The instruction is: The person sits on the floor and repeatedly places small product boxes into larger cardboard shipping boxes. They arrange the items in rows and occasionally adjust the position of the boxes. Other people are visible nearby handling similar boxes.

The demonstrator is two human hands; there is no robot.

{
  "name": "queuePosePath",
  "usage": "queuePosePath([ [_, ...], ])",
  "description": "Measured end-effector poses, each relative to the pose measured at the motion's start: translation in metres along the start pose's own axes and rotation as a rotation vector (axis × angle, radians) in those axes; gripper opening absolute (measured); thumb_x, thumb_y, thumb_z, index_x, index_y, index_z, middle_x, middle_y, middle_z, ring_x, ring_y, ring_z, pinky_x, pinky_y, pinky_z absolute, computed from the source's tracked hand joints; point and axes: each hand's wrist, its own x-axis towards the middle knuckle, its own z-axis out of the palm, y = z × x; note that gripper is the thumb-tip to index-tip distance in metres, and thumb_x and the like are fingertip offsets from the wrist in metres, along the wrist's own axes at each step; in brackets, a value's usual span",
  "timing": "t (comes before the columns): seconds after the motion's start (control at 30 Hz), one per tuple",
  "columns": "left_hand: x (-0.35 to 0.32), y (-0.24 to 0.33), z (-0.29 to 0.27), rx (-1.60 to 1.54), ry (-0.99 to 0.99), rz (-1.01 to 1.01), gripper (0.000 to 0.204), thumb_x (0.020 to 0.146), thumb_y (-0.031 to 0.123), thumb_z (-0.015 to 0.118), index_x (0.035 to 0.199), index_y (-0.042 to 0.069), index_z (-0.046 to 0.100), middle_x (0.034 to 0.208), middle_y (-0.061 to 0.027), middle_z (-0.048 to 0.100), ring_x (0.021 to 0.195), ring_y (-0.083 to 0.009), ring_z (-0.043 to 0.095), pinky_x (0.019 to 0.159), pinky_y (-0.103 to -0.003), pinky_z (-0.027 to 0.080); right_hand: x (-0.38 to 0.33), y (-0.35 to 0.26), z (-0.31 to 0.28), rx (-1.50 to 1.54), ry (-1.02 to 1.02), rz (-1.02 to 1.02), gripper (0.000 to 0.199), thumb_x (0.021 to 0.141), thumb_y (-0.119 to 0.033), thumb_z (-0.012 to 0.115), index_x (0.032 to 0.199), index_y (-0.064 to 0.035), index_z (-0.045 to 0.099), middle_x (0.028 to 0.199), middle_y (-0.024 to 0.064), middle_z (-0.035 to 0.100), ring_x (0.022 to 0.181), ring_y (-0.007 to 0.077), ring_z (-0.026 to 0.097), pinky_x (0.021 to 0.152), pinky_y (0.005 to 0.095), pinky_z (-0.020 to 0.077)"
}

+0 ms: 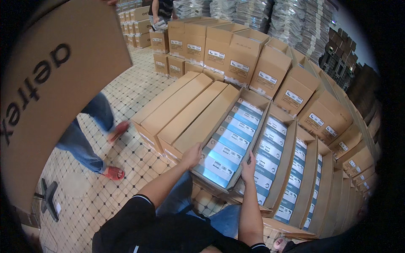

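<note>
Both hands on one open carton; tight row and foot traffic are the risks

Far left, I have a co-worker in jeans [82, 143] and red sandals [113, 172], behind a big carton [84, 55] that fills that edge of view. Black floor base [49, 200] lower down. Risk: that carton likely blocks their sightline, so a bump or a trip on the base is possible.

Next, closed cartons [177, 105], side by side.

Left hand [192, 157]: gripping the near left rim of the open carton [254, 99], which sits directly in front, between the closed cartons and the next open one. Packed inside: white-and-blue boxes [234, 134], one lengthwise row.

Right hand [249, 168]: gripping the right wall near its front end, thumb up. Undersides of both grips hidden; can't tell how firm they are.

My worry: both grips are at the near end. If the load is heavy, pulling there could bow or tear the walls, and the far end would drag.

Right: neighbouring open carton [290, 120], close beside. Fingers could get pinched in that gap, or the rims could snag.

Behind, taller stacked cartons [247, 50]; a hard shove could knock them.
</note>
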Motion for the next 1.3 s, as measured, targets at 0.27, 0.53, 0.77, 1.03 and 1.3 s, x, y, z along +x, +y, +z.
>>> queuePosePath([
  [0.27, 0.001, 0.004, -0.004, 0.066, -0.054, -0.035, 0.038, 0.095, 0.024, 0.045, 0.13, 0.009, 0.05, 0.106, -0.0237, 0.065, 0.097, -0.0431, 0.062, 0.085, -0.051, 0.048, 0.002, 0.007, 0.001, 0.052, -0.009, -0.031, 0.069, 0.077, -0.007, 0.058, 0.144, -0.0138, 0.043, 0.152, 0.025, 0.023, 0.144, 0.0386, 0.02, 0.117, 0.0417, 0.0209],
  [0.53, -0.001, 0.006, -0.002, -0.032, 0.039, -0.025, 0.033, 0.095, 0.025, 0.048, 0.122, 0.007, 0.053, 0.104, -0.0271, 0.064, 0.097, -0.0466, 0.061, 0.083, -0.053, 0.047, 0.001, 0.004, 0.001, 0.036, 0.003, -0.047, 0.069, 0.077, -0.006, 0.057, 0.144, -0.0137, 0.043, 0.152, 0.0223, 0.026, 0.144, 0.0365, 0.021, 0.115, 0.0417, 0.023],
  [0.77, 0.0, 0.01, -0.007, 0.008, -0.024, -0.053, 0.032, 0.095, 0.025, 0.048, 0.121, 0.007, 0.053, 0.106, -0.026, 0.064, 0.099, -0.0457, 0.061, 0.083, -0.053, 0.047, -0.003, -0.003, 0.002, 0.042, 0.014, 0.01, 0.069, 0.078, -0.006, 0.057, 0.145, -0.0151, 0.043, 0.153, 0.0213, 0.025, 0.144, 0.0358, 0.021, 0.115, 0.0417, 0.0221],
  [1.03, -0.001, 0.01, -0.008, 0.044, -0.019, -0.03, 0.034, 0.095, 0.024, 0.047, 0.124, 0.008, 0.051, 0.106, -0.024, 0.065, 0.098, -0.0437, 0.061, 0.084, -0.052, 0.048, 0.0, 0.002, 0.003, 0.025, 0.036, 0.018, 0.068, 0.078, -0.006, 0.056, 0.145, -0.0141, 0.043, 0.15, 0.0211, 0.029, 0.143, 0.0359, 0.023, 0.114, 0.0401, 0.0246],
  [1.3, 0.002, 0.002, -0.006, -0.003, -0.078, -0.063, 0.038, 0.094, 0.028, 0.049, 0.126, 0.007, 0.05, 0.108, -0.0251, 0.063, 0.101, -0.044, 0.06, 0.087, -0.05, 0.047, -0.001, 0.001, 0.004, 0.091, 0.031, -0.03, 0.071, 0.074, -0.003, 0.057, 0.143, -0.0134, 0.046, 0.149, 0.0219, 0.031, 0.14, 0.0352, 0.028, 0.114, 0.04, 0.025],
])
